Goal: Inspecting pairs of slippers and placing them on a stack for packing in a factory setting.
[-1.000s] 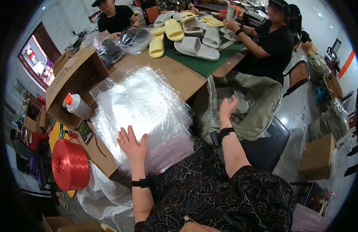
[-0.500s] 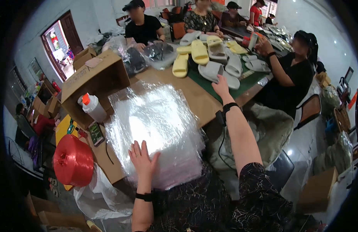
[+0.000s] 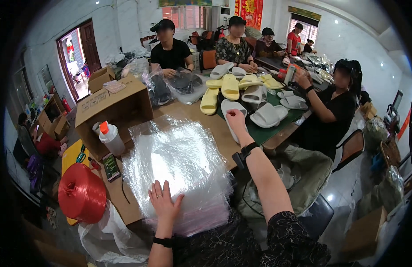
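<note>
A crowded workroom; the brown counter fills mid-frame. The glossy stack of plastic bags at centre looks slippery and could slide off. Left hand, flat, grip released, presses it; right hand closes on a white slipper.

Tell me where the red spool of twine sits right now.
The red spool of twine sits at the table's near-left corner, left of the stack of clear plastic bags under the left hand.

A thick stack of clear plastic bags lies flat beside a white slipper.
</note>
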Demonstrator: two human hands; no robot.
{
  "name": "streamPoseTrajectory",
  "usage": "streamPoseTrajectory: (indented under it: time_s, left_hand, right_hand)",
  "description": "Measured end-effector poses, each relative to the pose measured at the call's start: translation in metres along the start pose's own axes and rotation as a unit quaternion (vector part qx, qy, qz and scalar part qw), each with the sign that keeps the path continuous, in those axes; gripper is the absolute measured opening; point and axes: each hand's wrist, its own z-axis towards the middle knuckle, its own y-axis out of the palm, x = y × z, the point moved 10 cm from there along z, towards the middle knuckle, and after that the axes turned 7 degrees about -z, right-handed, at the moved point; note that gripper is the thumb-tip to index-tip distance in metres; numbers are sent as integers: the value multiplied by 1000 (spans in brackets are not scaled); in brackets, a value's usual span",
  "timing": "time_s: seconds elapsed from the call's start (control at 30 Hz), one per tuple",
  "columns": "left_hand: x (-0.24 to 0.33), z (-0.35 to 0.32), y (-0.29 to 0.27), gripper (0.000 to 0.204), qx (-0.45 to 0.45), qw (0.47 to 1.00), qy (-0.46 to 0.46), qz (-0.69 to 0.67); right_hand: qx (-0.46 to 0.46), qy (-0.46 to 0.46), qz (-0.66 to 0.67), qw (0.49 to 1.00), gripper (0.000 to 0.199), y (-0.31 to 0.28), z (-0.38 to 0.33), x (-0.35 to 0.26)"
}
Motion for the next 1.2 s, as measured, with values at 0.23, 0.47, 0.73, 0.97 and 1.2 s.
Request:
streamPoseTrajectory:
  time_s: [0.23,0.47,0.73,0.97,1.2]
  left_hand:
    - [0,-1,-1,82,9,1000,10,3]
    - [2,0,-4,79,6,1000,3,-1]
    - [3,-1,-4,81,8,1000,13,1]
    - [2,-1,-2,81,-1,1000,4,12]
    - [5,-2,-3,82,6,1000,19,17]
  right_hand:
    - [-23,90,-227,969,52,-3,-15,19]
    - [-22,37,-182,982,63,20,-3,69]
    - [-119,238,-13,964,45,55,9,123]
    - [51,170,32,984,31,39,18,114]
    - [2,13,1,1000,26,26,-25,27]
